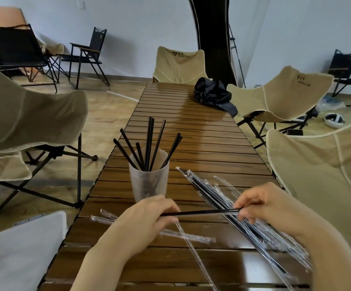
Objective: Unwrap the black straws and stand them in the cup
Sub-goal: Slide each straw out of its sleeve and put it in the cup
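Note:
A frosted plastic cup (149,185) stands on the slatted wooden table (201,139) with several bare black straws (149,143) leaning in it. Just in front of the cup, my left hand (147,219) and my right hand (269,206) hold one bare black straw (201,212) level between them, each pinching an end. A clear wrapper (189,244) trails down from under my left hand. A pile of wrapped black straws (229,206) lies slantwise under my right hand.
Empty clear wrappers (105,216) lie left of my left hand and another (191,236) near the table's front. A black bag (214,95) sits at the far end. Beige folding chairs (23,122) ring the table; a white cushion (23,248) is at lower left.

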The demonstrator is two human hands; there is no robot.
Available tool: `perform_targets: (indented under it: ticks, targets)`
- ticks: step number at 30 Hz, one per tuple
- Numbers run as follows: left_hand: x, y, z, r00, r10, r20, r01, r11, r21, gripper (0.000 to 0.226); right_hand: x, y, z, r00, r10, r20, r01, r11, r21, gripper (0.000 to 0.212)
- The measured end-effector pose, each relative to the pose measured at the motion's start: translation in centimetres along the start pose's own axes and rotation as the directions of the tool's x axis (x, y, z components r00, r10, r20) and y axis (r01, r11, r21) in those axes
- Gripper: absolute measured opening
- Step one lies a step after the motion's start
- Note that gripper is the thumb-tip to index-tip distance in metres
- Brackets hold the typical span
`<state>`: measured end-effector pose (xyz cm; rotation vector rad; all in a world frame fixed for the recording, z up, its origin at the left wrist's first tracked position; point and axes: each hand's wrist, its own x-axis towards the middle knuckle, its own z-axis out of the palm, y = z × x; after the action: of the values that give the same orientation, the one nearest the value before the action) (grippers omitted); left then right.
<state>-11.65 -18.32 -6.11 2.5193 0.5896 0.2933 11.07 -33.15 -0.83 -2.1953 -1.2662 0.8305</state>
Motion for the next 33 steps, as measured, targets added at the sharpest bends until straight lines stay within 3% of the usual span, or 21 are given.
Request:
perform_targets:
  ticks: [4, 17, 24, 29, 33]
  targets:
    - [-0.3, -0.2, -0.7, 1.0, 0.013, -0.018, -0.012, 0.998, 0.067, 0.024, 0.3, 0.3, 0.1, 0.996, -0.087, -0.01, 0.087, 0.996, 0.023, 0.017]
    - [-1.1, -1.0, -1.5, 1.0, -0.004, 0.004, 0.004, 0.997, -0.071, 0.032, 0.7, 0.8, 0.9, 0.988, -0.152, -0.04, 0.157, 0.968, 0.196, 0.027]
    - [-0.7, -0.8, -1.2, 0.999, -0.015, -0.037, 0.01, 0.992, -0.129, 0.033, 1.9, 0.6, 2.2, 0.978, -0.207, 0.012, 0.202, 0.966, 0.163, 0.034]
    - [-0.8, -1.7, -1.9, 0.998, -0.061, -0.033, 0.057, 0.99, -0.127, 0.03, 1.9, 0.4, 2.5, 0.974, -0.224, -0.025, 0.224, 0.954, 0.199, 0.021]
    - [-1.1, -2.3, -2.2, 0.994, -0.101, -0.045, 0.095, 0.987, -0.126, 0.03, 1.6, 1.0, 1.8, 0.976, -0.215, -0.047, 0.22, 0.955, 0.197, 0.023]
